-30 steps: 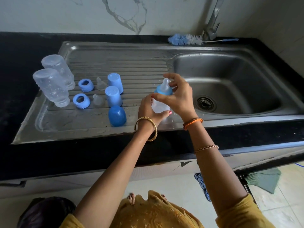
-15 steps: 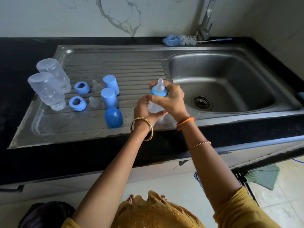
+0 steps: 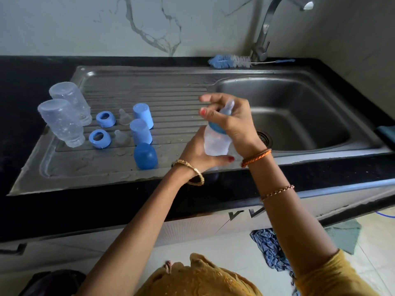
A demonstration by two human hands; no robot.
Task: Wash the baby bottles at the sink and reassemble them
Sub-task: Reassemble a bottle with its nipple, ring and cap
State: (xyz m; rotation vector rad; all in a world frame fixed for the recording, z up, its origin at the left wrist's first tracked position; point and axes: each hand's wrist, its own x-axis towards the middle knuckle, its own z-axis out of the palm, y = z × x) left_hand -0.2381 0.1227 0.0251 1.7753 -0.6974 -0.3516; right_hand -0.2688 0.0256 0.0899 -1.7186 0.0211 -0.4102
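Observation:
I hold a clear baby bottle [image 3: 214, 142] over the drainboard's right end. My left hand [image 3: 198, 151] grips its body from below. My right hand [image 3: 232, 119] wraps the blue collar [image 3: 215, 127] and teat at its top. On the steel drainboard [image 3: 171, 90] to the left stand two clear bottles upside down [image 3: 64, 122] [image 3: 72, 99], two blue collar rings [image 3: 100, 138] [image 3: 105, 119], two clear teats [image 3: 120, 136] [image 3: 124, 116], two light blue caps [image 3: 140, 131] [image 3: 143, 115] and a darker blue cap [image 3: 145, 155].
The steel sink basin [image 3: 299, 116] with its drain lies to the right. A blue and white bottle brush [image 3: 230, 61] rests behind it by the tap [image 3: 264, 35]. Black counter [image 3: 23, 86] surrounds the sink. Cloths [image 3: 271, 246] lie on the floor.
My right hand has turned around the collar, fingers now spread over the bottle top. The bottle has tilted slightly and stays over the drainboard's right end.

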